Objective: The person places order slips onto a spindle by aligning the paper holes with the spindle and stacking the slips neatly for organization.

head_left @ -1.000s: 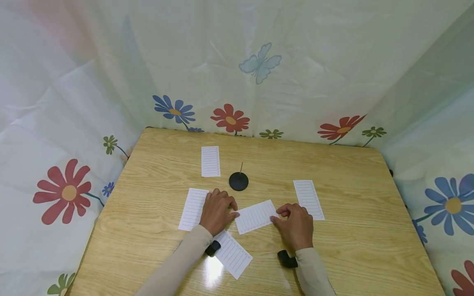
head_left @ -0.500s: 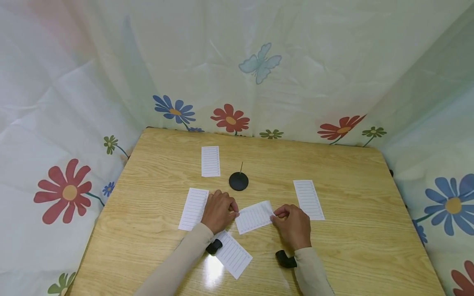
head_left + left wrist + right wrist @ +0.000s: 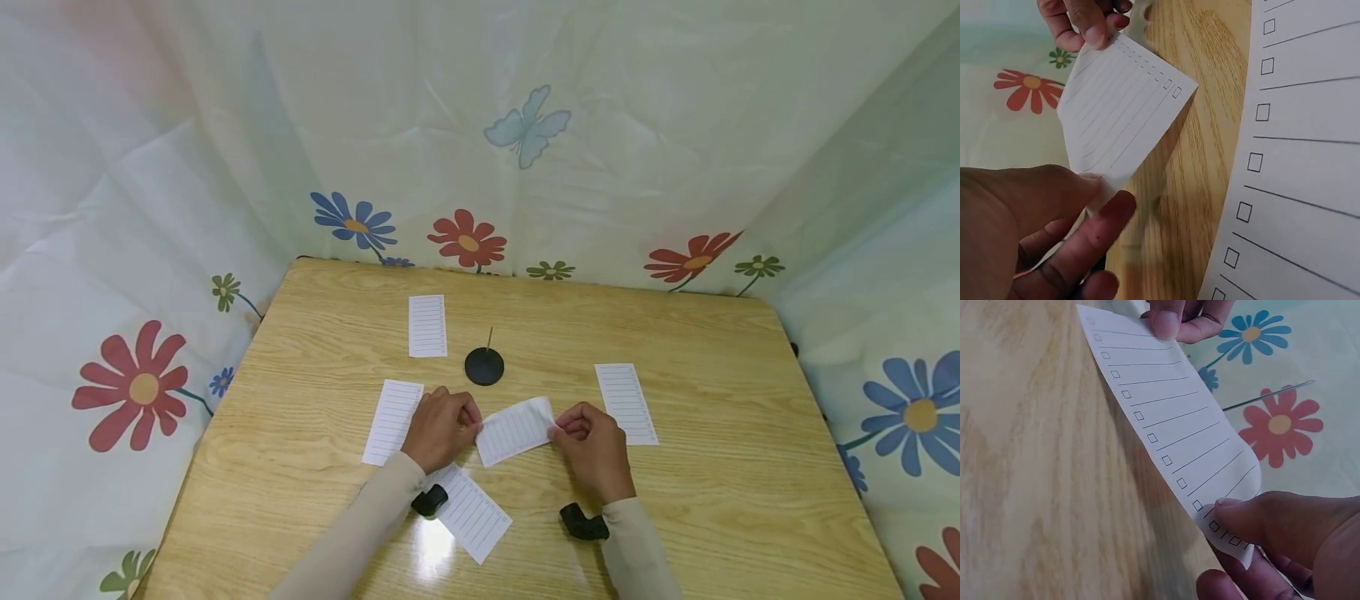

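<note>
Both hands hold one white paper slip (image 3: 516, 431) printed with ruled lines and small checkboxes. At its left end, the left hand (image 3: 442, 429) pinches it between thumb and fingers. The right hand (image 3: 596, 450) pinches the opposite end, where the paper (image 3: 1179, 425) bends in the right wrist view. A shadow falls on the wood beneath the slip in both wrist views. Just beyond the slip stands a round black base with a thin upright spike (image 3: 484, 367). In the left wrist view, another checklist slip (image 3: 1310, 156) lies close on the right side.
More lined slips lie flat on the wooden table (image 3: 712, 375): a back slip (image 3: 427, 326), a left slip (image 3: 392, 421) partly behind the left hand, a front slip (image 3: 474, 515) under the left wrist, and a right slip (image 3: 627, 404). A flowered curtain (image 3: 600, 167) surrounds the table.
The slip between the hands has risen a little, and its right end now curves up. The right hand has changed from touching the corner to a firmer pinch.
</note>
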